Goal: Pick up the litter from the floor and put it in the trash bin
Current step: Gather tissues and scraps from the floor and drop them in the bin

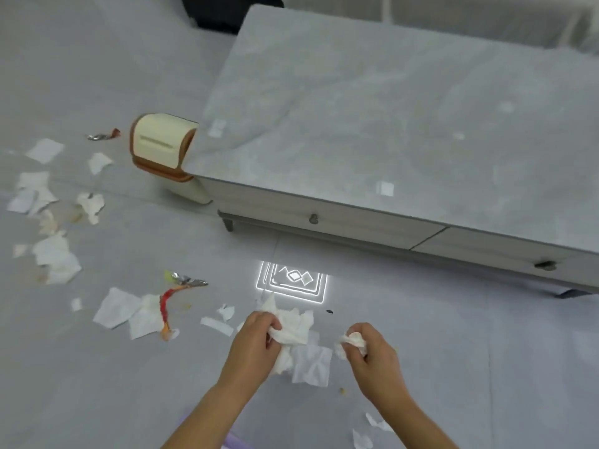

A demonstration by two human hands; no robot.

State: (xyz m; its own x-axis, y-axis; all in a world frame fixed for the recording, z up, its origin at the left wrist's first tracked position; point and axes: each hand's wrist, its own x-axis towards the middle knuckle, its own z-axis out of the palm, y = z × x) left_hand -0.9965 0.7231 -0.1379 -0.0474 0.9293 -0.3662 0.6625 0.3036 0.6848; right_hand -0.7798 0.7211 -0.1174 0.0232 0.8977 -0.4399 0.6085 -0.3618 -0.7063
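Observation:
My left hand (256,343) grips a bunch of crumpled white tissues (291,325) low over the grey floor. My right hand (372,351) is closed on a small white tissue wad (351,339). A flat tissue (311,364) lies on the floor between the two hands. The cream trash bin (162,147) with a brown rim stands at the table's left corner, its lid closed. Several more tissues (55,257) are scattered to the left, along with a red wrapper (164,306) and a silver foil wrapper (186,280).
A low grey marble-top table (372,108) with drawers fills the right and upper view. A bright light reflection (293,280) shines on the floor in front of it. Small paper scraps (369,429) lie near my right forearm. Another foil wrapper (103,135) lies left of the bin.

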